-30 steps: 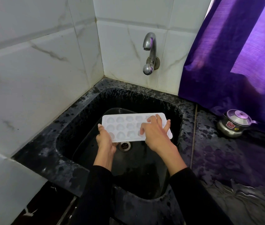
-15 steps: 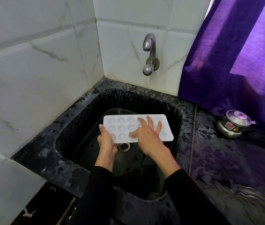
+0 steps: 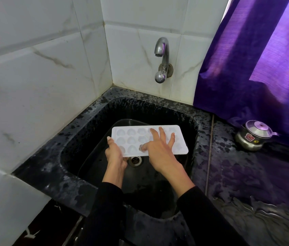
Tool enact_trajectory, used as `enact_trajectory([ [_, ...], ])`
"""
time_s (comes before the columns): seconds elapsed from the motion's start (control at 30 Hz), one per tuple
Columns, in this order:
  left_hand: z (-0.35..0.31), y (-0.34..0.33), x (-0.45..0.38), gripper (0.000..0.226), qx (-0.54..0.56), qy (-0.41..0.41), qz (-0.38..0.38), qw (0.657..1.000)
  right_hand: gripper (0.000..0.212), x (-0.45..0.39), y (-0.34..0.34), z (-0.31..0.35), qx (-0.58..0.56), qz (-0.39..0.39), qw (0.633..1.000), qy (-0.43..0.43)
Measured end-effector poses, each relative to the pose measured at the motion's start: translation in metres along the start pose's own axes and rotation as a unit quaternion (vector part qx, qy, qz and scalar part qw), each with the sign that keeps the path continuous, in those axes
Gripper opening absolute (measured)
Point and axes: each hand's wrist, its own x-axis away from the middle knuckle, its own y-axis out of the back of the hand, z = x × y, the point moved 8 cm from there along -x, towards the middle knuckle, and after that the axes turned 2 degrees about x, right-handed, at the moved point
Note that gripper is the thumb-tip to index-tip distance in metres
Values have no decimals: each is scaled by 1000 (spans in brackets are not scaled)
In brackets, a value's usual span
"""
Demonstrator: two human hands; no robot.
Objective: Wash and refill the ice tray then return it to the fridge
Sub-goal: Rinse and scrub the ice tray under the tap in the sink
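A white ice tray with rounded moulds is held level over the black sink, above the drain. My left hand grips its near left corner, thumb on top. My right hand lies flat on the tray's middle with the fingers spread, rubbing across the moulds. The steel tap on the tiled wall behind shows no running water.
A dark plastic basin lines the sink floor. White marble tiles close the left and back. A purple curtain hangs at right over the wet black counter, where a small steel pot with a lid stands.
My right hand has slid left across the tray and spread its fingers. The tray has levelled and shifted slightly; the left hand keeps its hold.
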Motion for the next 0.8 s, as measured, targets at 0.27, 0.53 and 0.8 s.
enact_trajectory([
  [0.27,-1,0,4,45,-6,2,4,1000,61,1,4,-1,0,-6,1000,-8],
  [0.53,-2,0,4,45,-9,-1,4,1000,57,3,7,0,4,-4,1000,-2],
  [0.8,-3,-2,9,42,-6,-5,9,1000,59,5,8,3,16,-12,1000,11],
])
